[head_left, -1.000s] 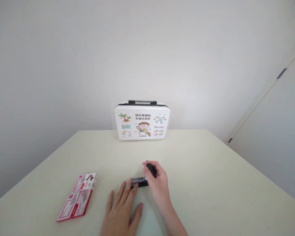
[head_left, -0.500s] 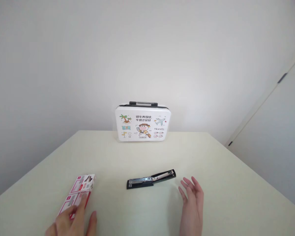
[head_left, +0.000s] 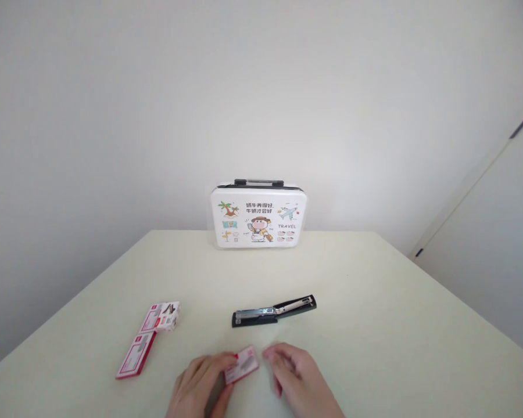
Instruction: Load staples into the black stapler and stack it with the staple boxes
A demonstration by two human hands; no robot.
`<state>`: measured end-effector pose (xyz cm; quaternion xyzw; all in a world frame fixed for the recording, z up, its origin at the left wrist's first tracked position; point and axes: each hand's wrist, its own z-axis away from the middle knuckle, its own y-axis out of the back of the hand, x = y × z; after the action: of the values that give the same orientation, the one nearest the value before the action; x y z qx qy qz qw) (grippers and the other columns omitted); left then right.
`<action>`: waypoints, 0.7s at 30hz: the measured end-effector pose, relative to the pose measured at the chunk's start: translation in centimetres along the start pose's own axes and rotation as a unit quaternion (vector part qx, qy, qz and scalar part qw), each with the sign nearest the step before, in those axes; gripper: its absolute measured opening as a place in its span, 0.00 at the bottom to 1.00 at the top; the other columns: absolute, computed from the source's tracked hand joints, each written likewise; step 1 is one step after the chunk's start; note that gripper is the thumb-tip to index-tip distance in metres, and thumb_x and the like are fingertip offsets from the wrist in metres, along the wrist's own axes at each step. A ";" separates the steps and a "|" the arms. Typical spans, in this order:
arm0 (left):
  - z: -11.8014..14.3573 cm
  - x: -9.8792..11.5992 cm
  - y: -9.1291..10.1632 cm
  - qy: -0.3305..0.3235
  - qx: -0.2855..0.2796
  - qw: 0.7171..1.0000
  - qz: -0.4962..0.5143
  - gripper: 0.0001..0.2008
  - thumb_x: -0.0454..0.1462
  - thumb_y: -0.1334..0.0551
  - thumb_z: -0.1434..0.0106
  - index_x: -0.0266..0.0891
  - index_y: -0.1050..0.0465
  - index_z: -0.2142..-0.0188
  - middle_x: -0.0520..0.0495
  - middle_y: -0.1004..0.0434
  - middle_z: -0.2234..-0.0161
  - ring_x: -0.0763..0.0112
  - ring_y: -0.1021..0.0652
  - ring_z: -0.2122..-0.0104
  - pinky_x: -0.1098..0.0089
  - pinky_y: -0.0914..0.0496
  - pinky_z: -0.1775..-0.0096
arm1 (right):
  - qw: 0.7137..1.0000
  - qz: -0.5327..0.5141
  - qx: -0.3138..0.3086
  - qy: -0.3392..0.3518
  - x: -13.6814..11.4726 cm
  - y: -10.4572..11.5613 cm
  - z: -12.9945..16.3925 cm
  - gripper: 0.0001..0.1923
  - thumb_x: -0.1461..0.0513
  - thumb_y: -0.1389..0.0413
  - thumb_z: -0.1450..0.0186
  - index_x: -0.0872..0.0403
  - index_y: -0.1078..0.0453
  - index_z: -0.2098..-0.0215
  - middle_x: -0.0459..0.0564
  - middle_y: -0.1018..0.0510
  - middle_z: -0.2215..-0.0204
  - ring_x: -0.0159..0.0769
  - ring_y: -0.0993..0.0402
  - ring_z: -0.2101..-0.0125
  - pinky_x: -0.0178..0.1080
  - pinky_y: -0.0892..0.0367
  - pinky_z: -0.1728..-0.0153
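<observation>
Staples box (head_left: 241,366) sits pinched in your left hand (head_left: 200,386) near the table's (head_left: 375,302) front edge, fingers clamped on its left end, while your right hand (head_left: 294,374) hovers just beside its right end with fingers loosely curled and holding nothing. Steady the box low over the table as you work that end, just in front of the opened stapler (head_left: 273,312). Two more boxes (head_left: 150,337) lie toward the left edge, and the printed case (head_left: 258,216) stands at the far edge.
</observation>
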<state>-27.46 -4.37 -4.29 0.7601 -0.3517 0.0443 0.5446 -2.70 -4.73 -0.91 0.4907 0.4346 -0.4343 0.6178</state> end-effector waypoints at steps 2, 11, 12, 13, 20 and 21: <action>-1.6 2.0 -0.5 0.011 -0.018 0.998 0.051 0.16 0.37 0.35 0.36 0.53 0.24 0.48 0.49 0.18 0.51 0.61 0.21 0.51 0.62 0.24 0.51 | 0.999 0.013 -0.043 -0.027 -0.5 0.8 -0.8 0.25 0.44 0.50 0.31 0.56 0.28 0.67 0.38 0.36 0.85 0.28 0.41 0.83 0.33 0.47 0.78; -3.9 3.4 -0.3 0.057 -0.059 0.989 0.124 0.20 0.35 0.33 0.38 0.48 0.24 0.46 0.45 0.20 0.51 0.59 0.21 0.50 0.58 0.25 0.47 | 0.995 0.095 0.011 -0.042 0.7 4.0 -2.0 0.17 0.51 0.45 0.35 0.54 0.32 0.76 0.41 0.33 0.82 0.30 0.40 0.79 0.33 0.48 0.76; -3.9 3.4 -0.3 0.057 -0.057 0.989 0.127 0.22 0.35 0.33 0.38 0.48 0.25 0.44 0.45 0.20 0.51 0.59 0.21 0.50 0.58 0.26 0.47 | 0.994 0.104 0.018 -0.041 0.7 4.5 -1.8 0.17 0.52 0.44 0.36 0.54 0.31 0.76 0.42 0.32 0.82 0.31 0.39 0.78 0.34 0.47 0.76; -3.9 3.3 -0.3 0.057 -0.056 0.988 0.130 0.23 0.34 0.34 0.38 0.48 0.26 0.43 0.45 0.20 0.51 0.59 0.22 0.50 0.58 0.26 0.47 | 0.992 0.116 0.028 -0.039 0.4 5.0 -1.7 0.16 0.52 0.43 0.36 0.54 0.31 0.76 0.42 0.31 0.81 0.31 0.38 0.78 0.34 0.47 0.75; -4.0 3.5 -0.4 0.065 -0.057 0.988 0.131 0.26 0.34 0.34 0.39 0.48 0.27 0.41 0.44 0.20 0.51 0.59 0.21 0.50 0.57 0.26 0.46 | 0.941 0.330 0.042 0.068 -4.4 4.1 -1.4 0.05 0.60 0.40 0.39 0.45 0.21 0.66 0.41 0.21 0.78 0.34 0.29 0.76 0.34 0.45 0.73; -4.0 3.5 -0.4 0.063 -0.057 0.988 0.131 0.26 0.34 0.34 0.39 0.48 0.27 0.40 0.44 0.20 0.51 0.59 0.21 0.50 0.58 0.26 0.46 | 0.929 0.357 0.008 0.101 -5.1 3.5 -1.6 0.07 0.62 0.41 0.39 0.44 0.20 0.67 0.41 0.19 0.77 0.35 0.27 0.75 0.35 0.44 0.71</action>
<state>-23.36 -2.57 -1.42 0.6709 -0.4154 0.1426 0.5975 -0.73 -2.10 4.59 0.6598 0.2870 -0.1370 0.6808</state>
